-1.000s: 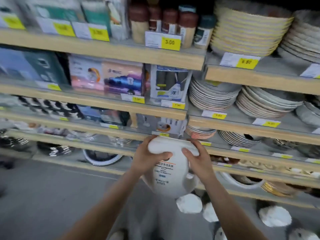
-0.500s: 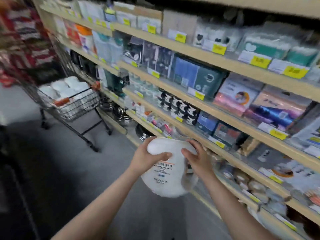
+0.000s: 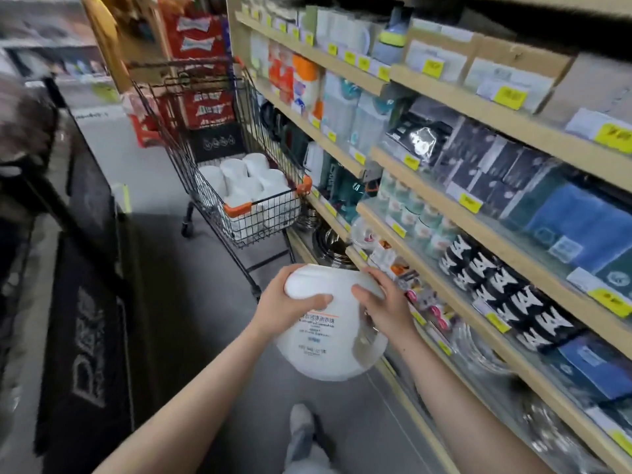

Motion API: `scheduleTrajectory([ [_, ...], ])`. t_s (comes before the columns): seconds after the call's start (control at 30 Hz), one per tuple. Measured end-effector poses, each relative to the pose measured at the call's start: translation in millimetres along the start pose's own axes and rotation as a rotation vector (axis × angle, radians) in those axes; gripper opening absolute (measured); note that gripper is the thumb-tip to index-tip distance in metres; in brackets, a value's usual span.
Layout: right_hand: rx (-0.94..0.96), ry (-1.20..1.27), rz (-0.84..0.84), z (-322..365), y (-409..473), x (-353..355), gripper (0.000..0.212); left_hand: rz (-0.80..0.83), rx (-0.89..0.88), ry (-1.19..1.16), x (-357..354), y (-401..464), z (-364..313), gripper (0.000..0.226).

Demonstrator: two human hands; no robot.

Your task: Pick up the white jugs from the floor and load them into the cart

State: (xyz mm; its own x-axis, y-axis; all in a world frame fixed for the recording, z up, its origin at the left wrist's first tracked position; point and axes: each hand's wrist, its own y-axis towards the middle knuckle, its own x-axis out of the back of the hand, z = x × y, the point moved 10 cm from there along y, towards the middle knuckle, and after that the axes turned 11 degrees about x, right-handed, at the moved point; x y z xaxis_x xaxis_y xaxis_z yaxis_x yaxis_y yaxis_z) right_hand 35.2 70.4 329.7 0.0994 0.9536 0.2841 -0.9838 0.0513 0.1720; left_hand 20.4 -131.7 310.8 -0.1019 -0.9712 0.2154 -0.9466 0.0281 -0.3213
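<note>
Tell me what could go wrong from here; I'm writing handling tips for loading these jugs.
1. The round white plastic jug is held only at its top by the left hand and right hand; it might slip.
2. The black wire shopping cart already holds many white jugs, so another may sit high and roll out.

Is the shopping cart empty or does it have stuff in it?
Not empty. The cart already holds several white jugs packed together, showing above and through its wire sides.
</note>
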Motion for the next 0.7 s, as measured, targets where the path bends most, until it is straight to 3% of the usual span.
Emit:
scheduleTrajectory([
  [0.4, 0.060, -0.002, 0.206, -5, 250, -129, 0.047, -0.200, 0.048, -0.055, 130, 199, -41, 0.082],
  [0.57, 0.083, -0.008, 0.195, -7, 335, -190, 0.062, -0.188, 0.039, -0.072, 192, 282, -49, 0.079],
  [0.7, 0.066, 0.022, 0.164, -7, 396, -250, 0.056, -0.117, 0.004, -0.027, 251, 355, -61, 0.086],
])
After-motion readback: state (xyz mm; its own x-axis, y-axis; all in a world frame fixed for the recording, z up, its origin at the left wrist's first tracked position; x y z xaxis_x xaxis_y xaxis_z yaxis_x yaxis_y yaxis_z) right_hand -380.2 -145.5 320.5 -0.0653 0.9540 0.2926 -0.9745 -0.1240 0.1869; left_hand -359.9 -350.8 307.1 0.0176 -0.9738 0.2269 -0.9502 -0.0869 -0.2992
